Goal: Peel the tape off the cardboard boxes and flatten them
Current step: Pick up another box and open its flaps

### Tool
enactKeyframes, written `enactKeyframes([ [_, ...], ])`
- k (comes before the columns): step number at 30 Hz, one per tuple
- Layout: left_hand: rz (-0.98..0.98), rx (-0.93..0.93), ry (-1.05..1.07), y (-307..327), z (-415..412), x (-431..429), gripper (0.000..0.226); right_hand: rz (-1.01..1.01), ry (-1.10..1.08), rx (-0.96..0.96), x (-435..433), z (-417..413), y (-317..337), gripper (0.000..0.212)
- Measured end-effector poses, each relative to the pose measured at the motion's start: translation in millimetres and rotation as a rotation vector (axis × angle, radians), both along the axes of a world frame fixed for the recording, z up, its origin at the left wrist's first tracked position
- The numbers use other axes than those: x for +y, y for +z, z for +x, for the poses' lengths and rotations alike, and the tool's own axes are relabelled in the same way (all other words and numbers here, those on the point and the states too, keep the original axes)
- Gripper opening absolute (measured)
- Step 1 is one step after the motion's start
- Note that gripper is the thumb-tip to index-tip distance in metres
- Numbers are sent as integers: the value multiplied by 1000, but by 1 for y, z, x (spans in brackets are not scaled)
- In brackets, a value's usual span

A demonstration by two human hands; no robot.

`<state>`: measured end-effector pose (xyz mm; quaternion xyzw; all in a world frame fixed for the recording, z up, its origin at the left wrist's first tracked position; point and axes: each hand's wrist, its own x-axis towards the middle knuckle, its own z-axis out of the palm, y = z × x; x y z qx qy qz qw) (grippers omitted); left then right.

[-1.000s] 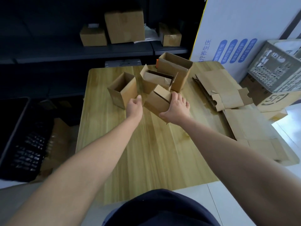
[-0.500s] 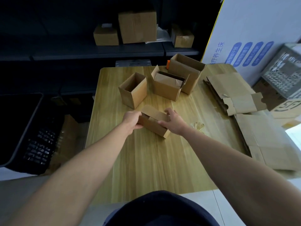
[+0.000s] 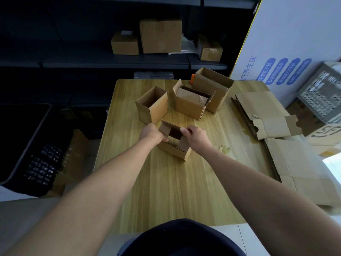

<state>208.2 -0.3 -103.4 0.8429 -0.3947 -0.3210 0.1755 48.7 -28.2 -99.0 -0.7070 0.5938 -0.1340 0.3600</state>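
Holding a small brown cardboard box (image 3: 175, 152) on the pale wood-grain surface (image 3: 166, 191).
Your left grip (image 3: 152, 134) curls round its left wall and your right grip (image 3: 196, 138) round its right flap; the top gapes open. Just beyond both grips stand three open boxes (image 3: 191, 106). Right of your right grip lie a crumpled scrap of clear tape (image 3: 224, 149) and flattened cardboard (image 3: 273, 124).

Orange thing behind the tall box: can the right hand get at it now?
Probably not directly: the right hand grips the small box, and the tall box and flapped box stand before the orange thing.
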Motion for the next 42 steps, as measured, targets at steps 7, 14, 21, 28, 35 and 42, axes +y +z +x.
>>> enactKeyframes([
  [7,-232,61,-24,-14,-5,16,24,28,-280,-80,1,6,-3,83],
  [14,-469,180,79,-15,-1,26,44,65,-398,-12,-2,21,1,85],
  [21,-545,486,378,-13,6,19,33,204,-326,-195,-10,24,5,61],
  [28,-461,659,490,-13,7,12,47,233,-2,-3,-2,21,6,43],
  [35,-307,1018,542,-7,16,10,76,312,125,-47,2,13,10,56],
  [42,-297,1086,479,-18,20,14,75,554,81,-185,2,10,1,69],
])
